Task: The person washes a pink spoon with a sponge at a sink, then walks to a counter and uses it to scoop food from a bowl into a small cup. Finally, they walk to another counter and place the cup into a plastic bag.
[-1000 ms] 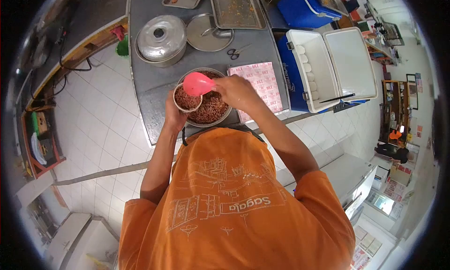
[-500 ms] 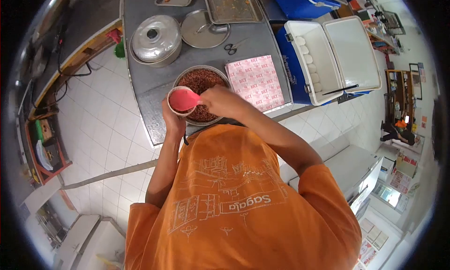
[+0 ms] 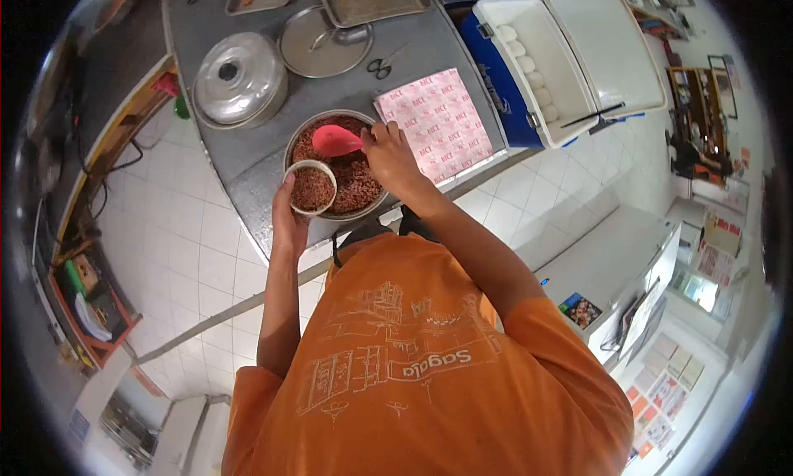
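Note:
My left hand (image 3: 287, 208) is closed round the side of a small bowl (image 3: 314, 187) filled with reddish-brown grains that look like cooked red rice. My right hand (image 3: 390, 156) grips the handle of a pink rice paddle (image 3: 334, 141), whose blade is over the large round pot. That metal pot (image 3: 291, 150) holds more of the same reddish-brown grains (image 3: 357, 185), and the small bowl is above its near left edge. A stack of pink and white printed paper sheets (image 3: 438, 125) lies just right of the pot.
On the grey table (image 3: 239, 166) stand a lidded metal pot (image 3: 241, 80), a flat round lid (image 3: 326, 42), scissors (image 3: 382, 66) and metal trays (image 3: 372, 1). An open blue cooler (image 3: 500, 88) with white round pieces inside stands to the right. Further right is a white chest (image 3: 595, 261).
The pink rice paddle has moved off the small bowl to over the big pot, uncovering the grains in the bowl. The camera view has shifted, with the table now further left.

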{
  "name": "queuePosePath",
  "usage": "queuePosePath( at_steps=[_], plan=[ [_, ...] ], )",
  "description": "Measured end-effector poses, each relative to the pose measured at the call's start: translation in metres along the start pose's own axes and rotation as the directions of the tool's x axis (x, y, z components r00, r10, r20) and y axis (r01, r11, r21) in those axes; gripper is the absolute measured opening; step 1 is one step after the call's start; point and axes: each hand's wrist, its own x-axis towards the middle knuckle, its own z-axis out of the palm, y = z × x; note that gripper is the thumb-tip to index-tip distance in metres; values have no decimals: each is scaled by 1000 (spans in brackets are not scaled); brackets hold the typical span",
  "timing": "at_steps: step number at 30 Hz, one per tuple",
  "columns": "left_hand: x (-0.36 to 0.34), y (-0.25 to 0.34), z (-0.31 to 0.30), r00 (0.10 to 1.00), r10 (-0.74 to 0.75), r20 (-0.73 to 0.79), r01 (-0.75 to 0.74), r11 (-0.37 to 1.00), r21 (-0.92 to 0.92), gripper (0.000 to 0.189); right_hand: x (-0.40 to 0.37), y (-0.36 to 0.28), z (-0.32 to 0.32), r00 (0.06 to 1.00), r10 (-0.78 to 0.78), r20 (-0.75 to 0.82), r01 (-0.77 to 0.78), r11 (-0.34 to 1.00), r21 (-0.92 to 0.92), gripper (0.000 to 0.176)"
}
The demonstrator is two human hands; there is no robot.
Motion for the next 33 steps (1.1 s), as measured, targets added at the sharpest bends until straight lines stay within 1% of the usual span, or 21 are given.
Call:
queuePosePath(
  at_steps=[3,4,5,7,9,10,12,14,16,17,18,19,20,21,22,23,24,25,27,30,33],
  plan=[
    [21,12,17,992,113,51,-122,957,261,41,-10,-6,-21,985,110,-136,-93,988,125,35],
    [32,15,20,958,241,155,-286,774,565,39,-16,-5,-28,982,129,-137,-113,986,123,35],
    [38,21,31,897,323,300,-428,473,770,37,-24,-1,-36,975,176,-135,-151,972,179,34],
    [48,20,48,876,308,372,-467,346,814,35,-47,10,-47,962,237,-139,-201,952,232,33],
    [65,15,51,755,278,594,-616,-7,787,30,-77,25,-53,938,286,-193,-237,941,242,30],
    [63,15,55,746,265,611,-631,-15,776,30,-95,34,-57,932,286,-222,-236,945,224,28],
    [56,18,67,522,368,769,-550,-544,634,31,-139,42,-67,910,367,-192,-319,917,239,27],
    [57,16,65,482,430,764,-557,-523,645,31,-195,55,-75,879,470,-77,-441,865,239,25],
    [79,9,33,575,379,726,-583,-433,688,34,-278,64,-59,800,600,-29,-551,753,359,24],
    [78,9,20,533,297,792,-579,-555,597,36,-333,68,-30,605,790,101,-712,480,512,24],
    [83,10,9,683,156,714,-635,-356,686,35,-387,62,-20,482,863,149,-809,373,454,20],
    [70,5,24,691,188,698,-592,-407,695,37,-451,52,1,332,918,218,-880,219,422,25],
    [95,3,-6,640,166,750,-536,-603,591,41,-545,45,88,451,892,36,-867,428,255,30],
    [115,4,-23,439,179,881,-480,-782,398,47,-606,13,104,242,938,248,-952,180,248,46],
    [109,-5,-1,256,200,946,-465,-832,302,49,-625,-27,30,27,803,596,-898,-242,368,70],
    [105,-13,17,64,214,975,-413,-883,221,52,-666,-55,76,-119,650,751,-618,-641,456,74],
    [78,-44,38,-15,244,970,-453,-866,211,51,-702,-85,109,-257,452,854,-193,-890,412,79],
    [45,-95,62,-18,235,972,-544,-818,187,50,-724,-98,113,-254,459,851,-120,-888,443,79],
    [-26,-199,91,107,148,983,-738,-651,179,49,-759,-122,109,-284,502,817,-156,-865,478,72],
    [-117,-325,119,289,-172,942,-894,-399,202,46,-805,-163,82,-332,552,765,-214,-834,509,62],
    [-186,-418,142,308,-555,772,-949,-233,211,44,-834,-198,71,-448,587,674,-115,-786,608,48]
  ],
)
